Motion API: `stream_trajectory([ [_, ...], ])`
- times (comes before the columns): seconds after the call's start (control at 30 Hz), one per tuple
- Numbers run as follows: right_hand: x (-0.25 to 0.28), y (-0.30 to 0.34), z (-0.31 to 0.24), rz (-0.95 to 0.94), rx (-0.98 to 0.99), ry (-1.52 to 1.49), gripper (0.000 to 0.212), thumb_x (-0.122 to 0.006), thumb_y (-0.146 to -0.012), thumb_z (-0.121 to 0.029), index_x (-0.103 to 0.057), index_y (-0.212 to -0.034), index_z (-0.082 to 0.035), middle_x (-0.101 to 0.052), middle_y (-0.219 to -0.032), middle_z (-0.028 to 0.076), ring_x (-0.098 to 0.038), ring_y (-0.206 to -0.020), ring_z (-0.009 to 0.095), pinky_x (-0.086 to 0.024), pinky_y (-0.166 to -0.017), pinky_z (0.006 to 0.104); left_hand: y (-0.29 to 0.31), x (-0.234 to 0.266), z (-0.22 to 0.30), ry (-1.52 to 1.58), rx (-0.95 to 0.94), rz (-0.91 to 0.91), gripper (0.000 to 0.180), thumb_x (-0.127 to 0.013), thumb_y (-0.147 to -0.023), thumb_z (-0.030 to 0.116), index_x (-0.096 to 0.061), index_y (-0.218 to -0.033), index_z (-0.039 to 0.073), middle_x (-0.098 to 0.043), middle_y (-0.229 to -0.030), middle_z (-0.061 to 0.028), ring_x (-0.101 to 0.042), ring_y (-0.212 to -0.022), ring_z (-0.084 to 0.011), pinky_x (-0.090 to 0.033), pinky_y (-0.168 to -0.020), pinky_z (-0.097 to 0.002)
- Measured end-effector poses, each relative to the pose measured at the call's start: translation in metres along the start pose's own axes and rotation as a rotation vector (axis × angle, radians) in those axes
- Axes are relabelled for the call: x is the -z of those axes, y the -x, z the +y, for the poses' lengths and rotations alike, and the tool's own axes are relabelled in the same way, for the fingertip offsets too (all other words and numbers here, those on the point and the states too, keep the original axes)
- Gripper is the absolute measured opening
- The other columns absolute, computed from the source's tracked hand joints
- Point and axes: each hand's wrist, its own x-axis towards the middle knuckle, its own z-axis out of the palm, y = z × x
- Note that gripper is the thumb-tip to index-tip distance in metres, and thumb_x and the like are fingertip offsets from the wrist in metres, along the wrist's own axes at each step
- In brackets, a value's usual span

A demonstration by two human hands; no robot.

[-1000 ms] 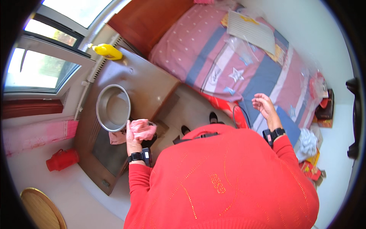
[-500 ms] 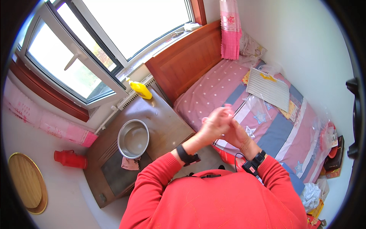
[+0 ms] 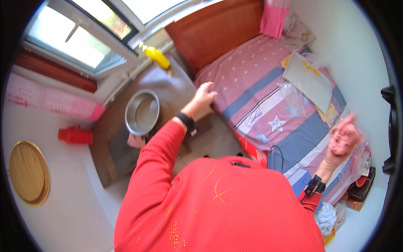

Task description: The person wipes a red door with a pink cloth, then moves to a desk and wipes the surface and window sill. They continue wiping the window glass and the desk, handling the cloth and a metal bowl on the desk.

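My left hand [image 3: 203, 97] hovers between the table and the bed, its fingers loosely bent and apart with nothing visible in them. My right hand [image 3: 343, 140] is raised over the right side of the bed [image 3: 235, 69]. Motion blurs it, but its fingers look spread and partly bent, and no object shows in it. Left of my left hand, a metal basin [image 3: 142, 112] with what looks like liquid inside stands on the brown table [image 3: 176, 90]. A yellow pump bottle [image 3: 155, 56] is at the table's far end. A pink cloth [image 3: 135, 141] hangs below the basin.
A red thermos [image 3: 75, 135] and a round wooden board [image 3: 27, 172] are at the left. A pale ridged panel [image 3: 308, 80] lies on the bed among plastic wrapping. Boxes [image 3: 362, 187] and a white bag [image 3: 326, 218] sit at the lower right. The window sash [image 3: 77, 40] stands ajar.
My hands were together over the bed and have parted. The left has moved left toward the table, the right to the far right. The view has shifted too.
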Motion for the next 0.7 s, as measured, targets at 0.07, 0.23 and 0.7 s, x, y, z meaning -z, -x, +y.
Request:
stream_trajectory([
  [0.07,0.014,0.015,-0.022,-0.063,0.053,0.125,0.059,-0.055,-0.099,-0.036,-0.041,-0.148,-0.007,-0.035,-0.156,0.019,-0.026,-0.147,0.039,-0.028,-0.112,0.0566,0.009,0.022,-0.045,-0.146,0.203,0.029,0.062,-0.069,-0.083,0.030,-0.054,-0.133,-0.004,-0.059,-0.132,-0.0251,-0.055,-0.125,-0.0362,-0.045,-0.104,-0.0384],
  [0.23,0.065,0.041,-0.031,0.554,0.106,0.179,0.037,-0.059,-0.093,-0.024,-0.057,-0.123,-0.003,-0.055,-0.133,0.017,-0.048,-0.129,0.037,-0.035,-0.105,0.0539,0.032,0.050,-0.111,-0.394,0.512,0.050,0.071,-0.062,-0.089,0.045,-0.051,-0.133,-0.010,-0.056,-0.131,-0.0323,-0.053,-0.126,-0.0419,-0.043,-0.107,-0.0435],
  [0.7,0.086,0.030,-0.012,0.768,0.118,0.188,0.044,-0.057,-0.096,-0.025,-0.054,-0.132,-0.001,-0.052,-0.143,0.017,-0.044,-0.136,0.033,-0.029,-0.114,0.0532,-0.022,0.040,-0.158,-0.440,0.509,0.470,0.076,-0.046,-0.098,0.053,-0.032,-0.150,0.000,-0.025,-0.160,-0.0175,-0.023,-0.148,-0.0336,-0.023,-0.117,-0.0498],
])
